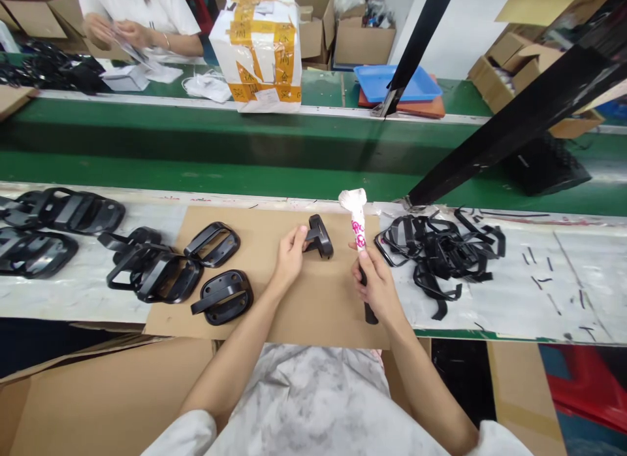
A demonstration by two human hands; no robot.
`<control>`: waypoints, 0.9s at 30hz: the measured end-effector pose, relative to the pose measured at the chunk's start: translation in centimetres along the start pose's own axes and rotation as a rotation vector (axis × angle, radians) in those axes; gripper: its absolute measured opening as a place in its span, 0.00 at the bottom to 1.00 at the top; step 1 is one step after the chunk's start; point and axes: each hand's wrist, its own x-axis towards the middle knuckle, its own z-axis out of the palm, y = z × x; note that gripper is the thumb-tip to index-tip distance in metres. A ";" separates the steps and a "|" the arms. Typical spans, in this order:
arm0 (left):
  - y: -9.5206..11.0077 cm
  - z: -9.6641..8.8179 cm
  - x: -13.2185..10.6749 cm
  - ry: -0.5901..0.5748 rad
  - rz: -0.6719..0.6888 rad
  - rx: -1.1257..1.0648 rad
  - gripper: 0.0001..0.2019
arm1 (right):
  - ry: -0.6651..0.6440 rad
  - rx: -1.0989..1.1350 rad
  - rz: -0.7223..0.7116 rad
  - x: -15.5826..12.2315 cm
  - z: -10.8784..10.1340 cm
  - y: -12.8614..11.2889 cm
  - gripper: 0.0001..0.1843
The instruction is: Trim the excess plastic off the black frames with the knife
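Observation:
My left hand [290, 253] grips a black plastic part [319, 236], holding it up on edge over the brown cardboard sheet [313, 306]. My right hand [375, 283] is closed round a tool [359, 228] with a black handle; its upper end is wrapped in white tape with pink print and points up. The two hands sit a short way apart near the cardboard's far edge. More black oval parts [215, 273] lie on the left of the cardboard.
A tangle of black plastic scrap [441, 250] lies right of my right hand. Stacked black parts [53, 227] fill the bench's left end. Behind runs a green conveyor [220, 142] with a taped white box [259, 48]. Another person [137, 18] works at the far left. Cardboard boxes stand below.

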 end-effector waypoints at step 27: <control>-1.3 1.2 1.6 0.024 -0.021 -0.092 0.29 | -0.110 -0.738 -0.148 -1.8 -4.0 1.9 0.29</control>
